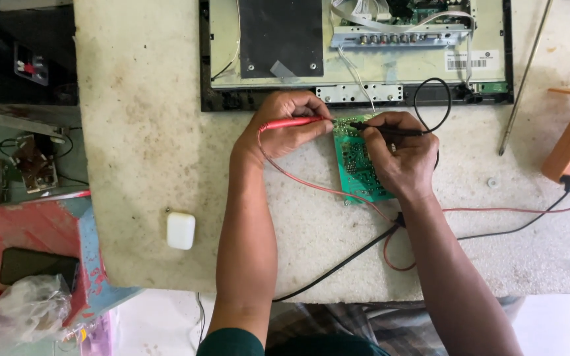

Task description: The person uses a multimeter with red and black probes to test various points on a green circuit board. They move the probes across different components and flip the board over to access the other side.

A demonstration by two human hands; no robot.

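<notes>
On the worktop [146, 165], the left hand [285, 128] pinched a red probe [291, 122] and the right hand [400, 155] a black probe [390, 130], fingers closed, tips meeting on the green board [357, 173].

A small green circuit board [357, 165] lies flat on the pale worktop, just below the opened flat-screen panel [357, 53]. A red probe [295, 122] lies nearly level, its tip on the board's upper left corner. A black probe [387, 130] meets the board's top edge from the other side. Their red and black wires trail away from the board, away from the panel.
</notes>
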